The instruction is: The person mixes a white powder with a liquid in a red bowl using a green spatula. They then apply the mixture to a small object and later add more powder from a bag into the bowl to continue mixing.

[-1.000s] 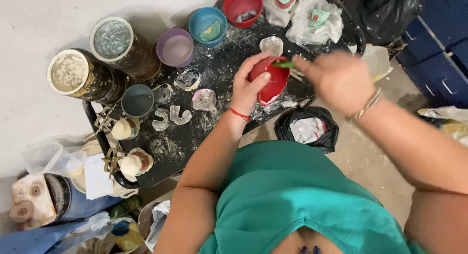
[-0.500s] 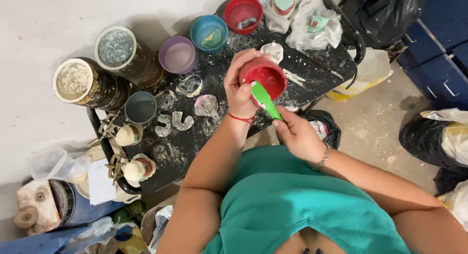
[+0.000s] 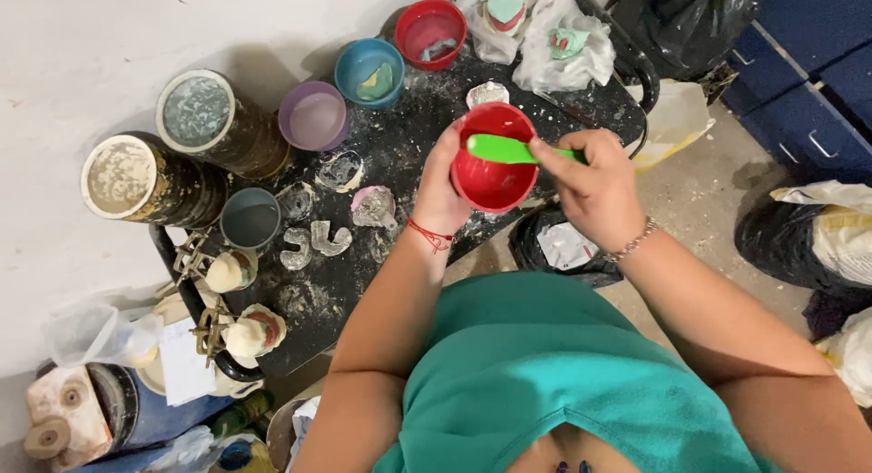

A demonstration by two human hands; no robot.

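Standing under everything, the black surface (image 3: 427, 128) is dusted white. Above it the left hand (image 3: 440, 187) cups a red bowl (image 3: 495, 159), likely soft, flexible rubber, best held by its wall. The right hand (image 3: 590, 182) grips a stiff green spatula (image 3: 504, 149) across the bowl's mouth.

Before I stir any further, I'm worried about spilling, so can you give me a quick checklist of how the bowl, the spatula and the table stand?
1. Left hand grips the red bowl by its side: ok.
2. Right hand holds the green spatula by its handle: ok.
3. Spatula blade lies over the bowl's mouth, not outside it: ok.
4. Bowl is held above the black table: ok.
5. What is in the bowl: cannot tell.
6. Bare table space below for setting down: not ok, white casts and cups lie close.
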